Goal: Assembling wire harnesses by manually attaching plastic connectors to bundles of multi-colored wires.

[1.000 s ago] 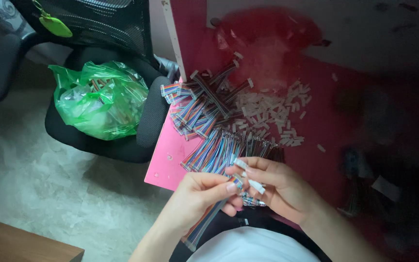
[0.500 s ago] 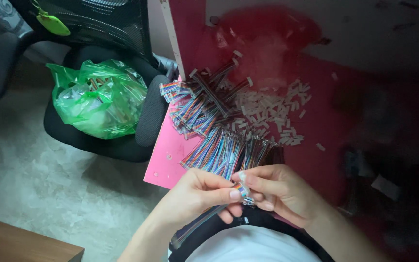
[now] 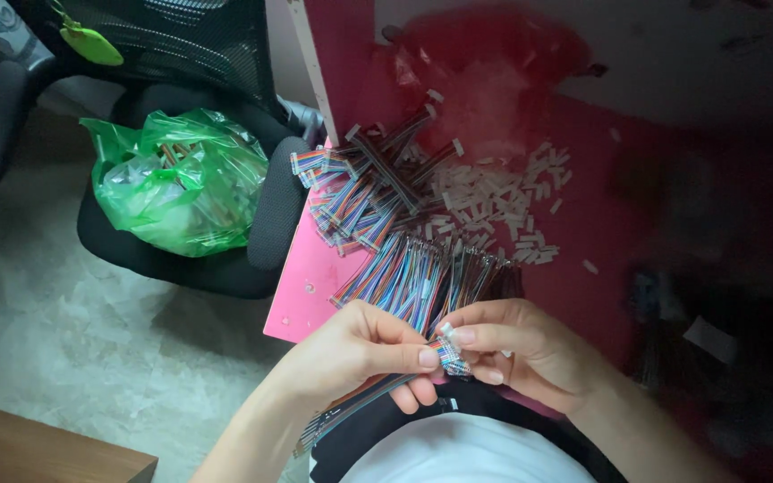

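Rainbow ribbon cable (image 3: 378, 394) pinched at its end between your fingertips, L hand (image 3: 355, 353) gripping from the left, R hand (image 3: 521, 344) closed on the connector tip, cable pile (image 3: 404, 233) just beyond the grip, white connectors (image 3: 503, 201) further out, green bag (image 3: 181, 179) far left on chair (image 3: 225, 259)

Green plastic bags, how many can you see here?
1. The green plastic bag sits on the seat of the black office chair, left of the pink table. Others could be hidden in the dark area on the right.
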